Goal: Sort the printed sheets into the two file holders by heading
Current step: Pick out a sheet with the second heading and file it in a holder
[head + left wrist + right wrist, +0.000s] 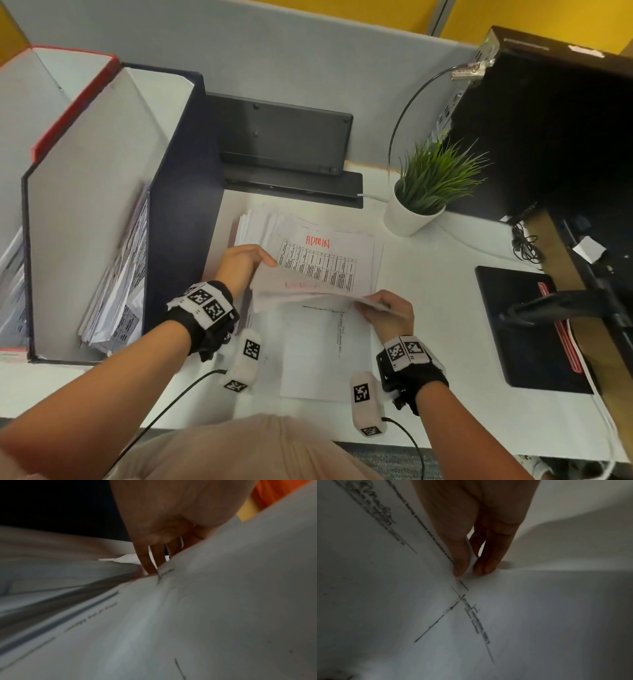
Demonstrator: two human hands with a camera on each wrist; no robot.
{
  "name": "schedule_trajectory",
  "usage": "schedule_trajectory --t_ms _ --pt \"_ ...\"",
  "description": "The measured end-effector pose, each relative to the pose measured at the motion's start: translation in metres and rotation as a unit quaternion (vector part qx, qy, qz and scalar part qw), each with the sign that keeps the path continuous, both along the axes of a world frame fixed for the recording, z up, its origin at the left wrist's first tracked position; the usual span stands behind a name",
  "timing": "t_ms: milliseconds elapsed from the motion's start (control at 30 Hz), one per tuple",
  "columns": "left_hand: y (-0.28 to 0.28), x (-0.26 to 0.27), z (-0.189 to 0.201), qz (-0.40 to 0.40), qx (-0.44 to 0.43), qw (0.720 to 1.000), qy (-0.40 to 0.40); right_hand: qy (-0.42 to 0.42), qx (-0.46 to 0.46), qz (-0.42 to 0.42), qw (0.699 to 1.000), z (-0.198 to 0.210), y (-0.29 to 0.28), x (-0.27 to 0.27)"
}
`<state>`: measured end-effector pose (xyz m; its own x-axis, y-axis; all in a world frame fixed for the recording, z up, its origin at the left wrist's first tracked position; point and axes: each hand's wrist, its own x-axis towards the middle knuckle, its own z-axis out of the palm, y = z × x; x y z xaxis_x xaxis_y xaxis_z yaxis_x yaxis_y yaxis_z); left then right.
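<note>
White desk (428,291) — grey partition (274,51) behind; yellow wall (513,17) beyond

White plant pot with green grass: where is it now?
Head view: the white plant pot with green grass stands on the white desk, right of the paper stack.

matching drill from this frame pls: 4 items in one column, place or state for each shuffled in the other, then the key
Items
1. lifted sheet
2. ADMIN sheet
3. navy file holder
4. potted plant

Places or states
A. stands at the left of the desk with printed sheets inside
B. lies on top of the pile, red heading showing
C. stands right of the pile, in a white pot
D. held above the pile by the left hand and right hand

Pairs: 1-D, 2-B, 3-A, 4-C
</note>
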<state>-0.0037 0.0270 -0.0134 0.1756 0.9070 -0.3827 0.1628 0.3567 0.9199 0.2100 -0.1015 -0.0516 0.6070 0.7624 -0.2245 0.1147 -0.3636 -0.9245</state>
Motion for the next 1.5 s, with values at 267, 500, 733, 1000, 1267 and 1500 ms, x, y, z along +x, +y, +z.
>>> schedule_trajectory --t_ms 267,500,733,1000,1267,1500 --pt "0.026 0.0 -0.018 -0.086 -0.035 0.941 0.326 0.184 0.024 -0.099 0.978 -0.009 -0.003 -0.004" --pt "0.018 0.008 -0.014 -0.109 0.029 0.897 0.427 0.087 -0.044 -0.047 0.994 -0.012 -0.006 -0.002" --pt "0.013 0.008 -0.016 -0.103 0.087 0.904 0.405 0.028 -0.007 -0.026 0.999 -0.007 -0.001 -0.005" --pt "-0.004 0.004 -0.005 -0.083 0.3 0.918 0.245 -0.001 -0.029 -0.021 0.999 -0.013 0.002 -0.001" --pt "-0.009 0.0 -0.007 -0.018 0.14 0.99 0.029 -0.001 0.003 -0.058 0.998 -0.001 0.006 0.002" --pt "-0.007 0.002 0.0 -0.018 0.047 0.998 -0.048 0.016 0.015 -0.034 0.999 0.005 0.006 0.003"
